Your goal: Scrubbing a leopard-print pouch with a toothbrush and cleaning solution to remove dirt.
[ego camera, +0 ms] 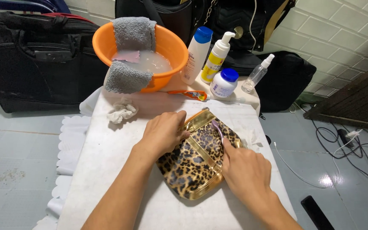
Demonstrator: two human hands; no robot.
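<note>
**Leopard-print pouch gets a brush scrub on a white board**

Leopard-print pouch (196, 164), trimmed in gold, lies tilted at the near centre of a white board (107, 170). The left hand (163, 135) presses on its far-left edge, fingers together and curled over the gold rim, steadying it. The right hand (245, 172), fingers closed round a pale purple toothbrush (217, 129), lays the brush against the pouch's top face. Scrubbing appears to be the step in hand; the next stroke likely calls for a firm hold so the pouch does not slide. Farther off sit a crumpled tissue (122, 111), an orange toothbrush (188, 94), and an orange basin (172, 44) of cloudy water draped with grey towels (133, 34). Beside it to the right stand bottles and a small jar (224, 83).
</note>
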